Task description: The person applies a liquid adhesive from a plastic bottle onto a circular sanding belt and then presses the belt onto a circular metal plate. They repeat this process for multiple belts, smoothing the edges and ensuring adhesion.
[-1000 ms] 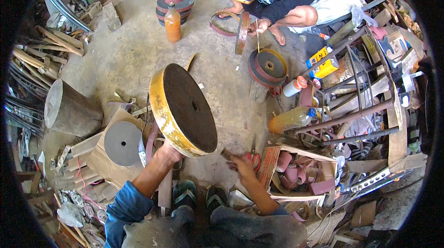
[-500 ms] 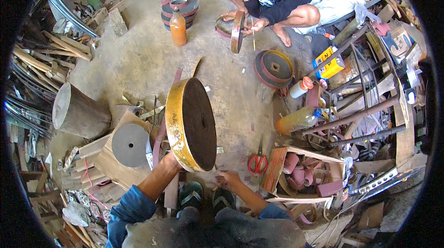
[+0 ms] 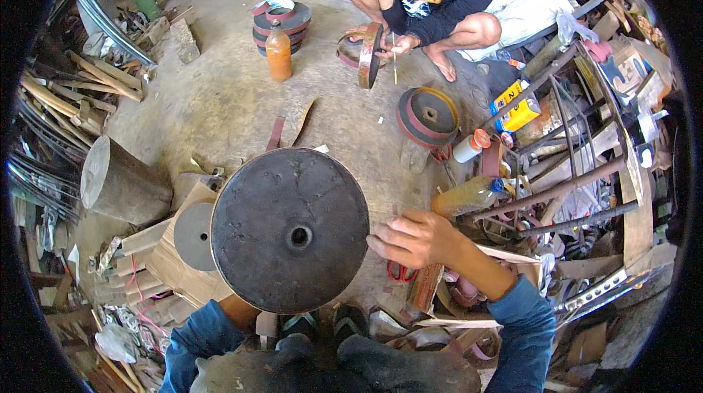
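A large dark disc-shaped wheel (image 3: 256, 210) with a small hole in its middle faces up in front of me. My left forearm (image 3: 238, 312) reaches in under its lower left edge. The wheel hides my left hand, which holds it up from beneath. Beside the wheel's right rim is my right hand (image 3: 406, 239), fingers stretched and slightly bent, their tips at or very close to the edge. I see nothing held in it. A pair of red-handled scissors (image 3: 401, 271) lies partly hidden below that hand.
A flat grey disc (image 3: 192, 238) lies on cardboard at left, near a log stump (image 3: 124, 179). At right are a box of abrasive strips (image 3: 427, 287), a bottle (image 3: 469, 197) and a metal frame (image 3: 564, 189). Ahead squats another person (image 3: 439, 19) with a banded ring (image 3: 368, 56).
The wheel has turned from edge-on with its yellow rim showing to nearly flat, broad face up. My right hand has risen from near my feet to the wheel's right edge.
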`<action>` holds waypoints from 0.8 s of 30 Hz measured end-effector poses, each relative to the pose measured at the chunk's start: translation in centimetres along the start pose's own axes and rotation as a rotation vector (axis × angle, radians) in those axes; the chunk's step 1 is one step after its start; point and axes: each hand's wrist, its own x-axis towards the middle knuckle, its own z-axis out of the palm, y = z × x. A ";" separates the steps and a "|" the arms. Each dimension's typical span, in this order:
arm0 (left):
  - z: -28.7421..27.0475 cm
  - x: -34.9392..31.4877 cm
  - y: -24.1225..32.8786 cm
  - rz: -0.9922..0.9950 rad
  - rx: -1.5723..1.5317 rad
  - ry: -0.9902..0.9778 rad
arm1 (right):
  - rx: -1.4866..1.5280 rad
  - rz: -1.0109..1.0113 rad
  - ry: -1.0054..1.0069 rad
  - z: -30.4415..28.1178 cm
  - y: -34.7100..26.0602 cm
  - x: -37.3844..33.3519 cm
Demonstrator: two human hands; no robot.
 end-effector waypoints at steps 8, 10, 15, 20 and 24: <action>-0.7 -0.5 -0.9 -0.077 -0.028 -0.057 | 0.016 -0.186 -0.161 -0.6 -0.4 0.7; -0.8 -0.6 -1.1 -0.097 -0.034 -0.070 | 0.046 -0.215 -0.214 -0.1 -0.8 0.4; -1.0 -1.0 -1.7 -0.153 -0.051 -0.115 | 0.014 -0.153 -0.244 1.9 -1.8 0.0; -1.1 -1.5 -2.7 -0.204 -0.058 -0.169 | 0.035 -0.116 -0.277 5.4 -4.2 0.4; -0.5 -1.9 -3.4 -0.248 -0.048 -0.190 | 0.072 0.006 -0.303 8.5 -6.8 -0.7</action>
